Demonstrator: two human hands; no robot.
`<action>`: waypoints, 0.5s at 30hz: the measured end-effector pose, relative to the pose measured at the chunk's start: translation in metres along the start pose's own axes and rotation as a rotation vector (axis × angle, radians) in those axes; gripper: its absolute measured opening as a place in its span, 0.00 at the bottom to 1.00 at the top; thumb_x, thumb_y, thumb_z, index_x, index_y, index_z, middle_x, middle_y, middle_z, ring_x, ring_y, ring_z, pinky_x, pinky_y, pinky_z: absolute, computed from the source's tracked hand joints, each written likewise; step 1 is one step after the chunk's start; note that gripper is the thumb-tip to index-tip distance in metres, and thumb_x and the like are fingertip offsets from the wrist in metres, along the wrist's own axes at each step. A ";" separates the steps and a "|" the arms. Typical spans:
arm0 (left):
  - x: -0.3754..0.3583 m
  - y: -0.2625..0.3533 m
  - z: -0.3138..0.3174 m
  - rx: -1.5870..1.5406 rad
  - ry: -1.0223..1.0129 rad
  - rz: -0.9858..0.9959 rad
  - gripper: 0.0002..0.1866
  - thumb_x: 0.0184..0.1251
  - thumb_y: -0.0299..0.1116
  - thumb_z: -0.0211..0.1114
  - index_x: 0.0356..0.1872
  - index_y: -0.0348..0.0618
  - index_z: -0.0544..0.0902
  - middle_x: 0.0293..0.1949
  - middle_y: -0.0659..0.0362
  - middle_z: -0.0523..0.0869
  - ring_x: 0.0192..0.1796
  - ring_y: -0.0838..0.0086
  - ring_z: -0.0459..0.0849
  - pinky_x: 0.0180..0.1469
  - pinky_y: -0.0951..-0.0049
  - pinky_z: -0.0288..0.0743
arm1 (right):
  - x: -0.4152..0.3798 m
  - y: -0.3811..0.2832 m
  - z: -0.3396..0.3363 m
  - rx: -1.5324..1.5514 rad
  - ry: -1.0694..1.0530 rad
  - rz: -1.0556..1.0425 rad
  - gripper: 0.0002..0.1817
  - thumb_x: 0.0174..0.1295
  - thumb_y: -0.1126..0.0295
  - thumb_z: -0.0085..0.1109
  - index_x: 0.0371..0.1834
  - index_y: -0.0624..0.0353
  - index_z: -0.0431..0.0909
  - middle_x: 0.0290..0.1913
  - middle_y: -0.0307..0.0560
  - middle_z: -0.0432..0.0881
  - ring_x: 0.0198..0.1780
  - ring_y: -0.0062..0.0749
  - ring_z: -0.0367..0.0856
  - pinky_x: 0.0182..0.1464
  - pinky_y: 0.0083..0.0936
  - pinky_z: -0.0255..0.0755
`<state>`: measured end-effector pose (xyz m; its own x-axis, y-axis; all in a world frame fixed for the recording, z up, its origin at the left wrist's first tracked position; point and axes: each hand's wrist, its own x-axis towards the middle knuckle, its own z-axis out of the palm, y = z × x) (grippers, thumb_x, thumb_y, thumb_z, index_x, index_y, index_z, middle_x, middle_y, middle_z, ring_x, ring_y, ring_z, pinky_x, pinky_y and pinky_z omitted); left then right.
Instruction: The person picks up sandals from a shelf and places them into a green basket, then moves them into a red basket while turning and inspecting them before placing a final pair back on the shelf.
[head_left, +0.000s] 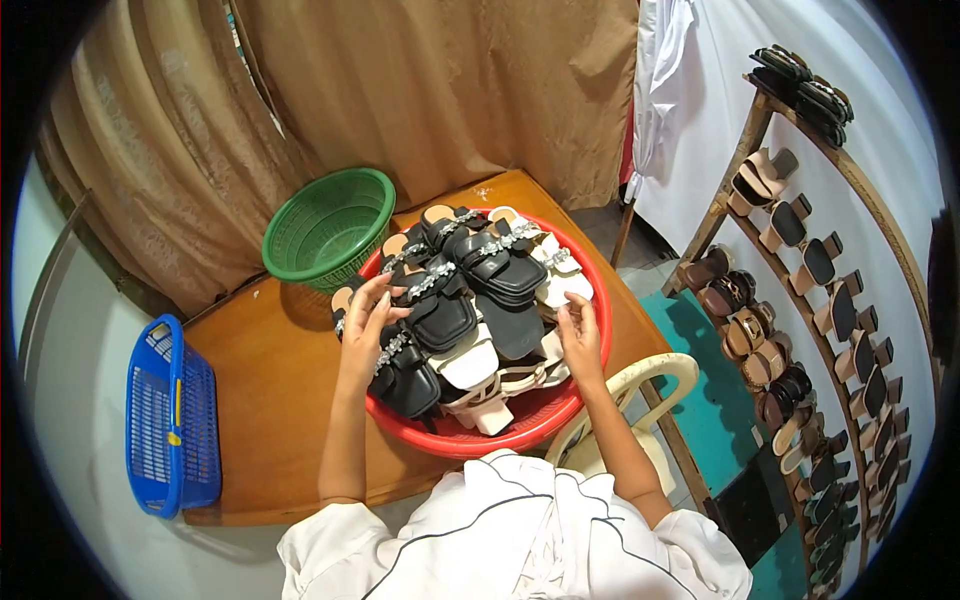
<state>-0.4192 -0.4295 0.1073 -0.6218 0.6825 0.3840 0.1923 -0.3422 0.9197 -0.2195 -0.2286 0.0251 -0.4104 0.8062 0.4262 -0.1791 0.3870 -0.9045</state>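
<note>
A red basket (pixel 597 275) on the wooden table is heaped with sandals. Black sandals with sparkling floral straps (pixel 442 322) lie on top, and white sandals (pixel 468 362) show among them. My left hand (pixel 370 318) is over the left side of the heap, fingers spread beside a black sandal, with nothing gripped. On the other side, my right hand (pixel 580 335) has its thumb and fingers apart, close to a white sandal (pixel 562 283) near the basket's right rim. A dark flat sole (pixel 510 328) lies between the hands.
A green basket (pixel 283 243) stands at the table's back left, and a blue basket (pixel 172 478) at its left end. Beside the table's right edge is a cream plastic chair (pixel 684 368). Shoe racks (pixel 745 150) with rows of sandals fill the right. Brown curtains (pixel 430 90) hang behind.
</note>
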 end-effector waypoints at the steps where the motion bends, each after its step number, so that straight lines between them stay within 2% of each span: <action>1: -0.001 -0.005 -0.002 -0.002 0.008 -0.031 0.17 0.67 0.33 0.48 0.55 0.40 0.67 0.45 0.57 0.74 0.39 0.79 0.78 0.44 0.79 0.70 | 0.000 0.010 -0.003 0.039 -0.018 0.056 0.15 0.61 0.67 0.51 0.49 0.60 0.67 0.35 0.38 0.71 0.34 0.16 0.67 0.35 0.14 0.66; 2: -0.002 -0.008 -0.001 0.000 0.006 -0.028 0.17 0.67 0.34 0.49 0.55 0.40 0.67 0.45 0.57 0.75 0.39 0.79 0.78 0.44 0.80 0.70 | -0.001 0.017 -0.005 0.076 -0.035 0.114 0.15 0.60 0.67 0.52 0.49 0.60 0.68 0.36 0.38 0.71 0.33 0.16 0.67 0.35 0.14 0.66; 5: 0.000 -0.003 0.007 -0.001 0.002 -0.027 0.17 0.66 0.34 0.51 0.54 0.40 0.68 0.44 0.59 0.75 0.40 0.81 0.77 0.43 0.81 0.69 | -0.005 0.010 -0.003 -0.075 -0.060 0.141 0.15 0.59 0.66 0.53 0.46 0.62 0.69 0.36 0.41 0.71 0.34 0.17 0.69 0.35 0.15 0.67; 8: 0.018 -0.001 0.004 0.044 -0.012 0.028 0.17 0.65 0.34 0.51 0.54 0.40 0.68 0.43 0.60 0.76 0.41 0.82 0.75 0.42 0.82 0.67 | -0.006 0.013 -0.003 -0.200 -0.131 0.052 0.16 0.58 0.66 0.54 0.46 0.63 0.70 0.37 0.44 0.72 0.34 0.20 0.70 0.35 0.18 0.68; 12: 0.077 -0.004 -0.003 0.092 -0.015 -0.013 0.19 0.64 0.34 0.53 0.53 0.36 0.68 0.45 0.58 0.77 0.45 0.77 0.75 0.47 0.78 0.67 | -0.008 0.005 -0.002 -0.170 -0.110 0.106 0.18 0.59 0.64 0.54 0.47 0.64 0.68 0.31 0.44 0.73 0.31 0.22 0.71 0.34 0.19 0.68; 14: 0.116 -0.020 -0.010 0.189 -0.031 -0.007 0.21 0.62 0.39 0.54 0.51 0.33 0.70 0.45 0.55 0.78 0.48 0.74 0.76 0.50 0.77 0.67 | -0.009 0.005 -0.002 -0.186 -0.124 0.108 0.18 0.59 0.63 0.53 0.47 0.64 0.68 0.29 0.42 0.72 0.29 0.22 0.70 0.33 0.19 0.68; 15: 0.141 -0.042 -0.018 0.333 -0.024 -0.032 0.23 0.62 0.41 0.55 0.50 0.32 0.70 0.45 0.53 0.78 0.49 0.72 0.76 0.50 0.75 0.67 | -0.009 0.005 -0.002 -0.194 -0.130 0.107 0.18 0.59 0.62 0.53 0.47 0.64 0.68 0.27 0.42 0.72 0.28 0.21 0.70 0.33 0.19 0.67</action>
<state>-0.5286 -0.3310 0.1213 -0.6142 0.7058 0.3530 0.4131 -0.0936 0.9059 -0.2148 -0.2327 0.0174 -0.5318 0.7877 0.3110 0.0415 0.3911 -0.9194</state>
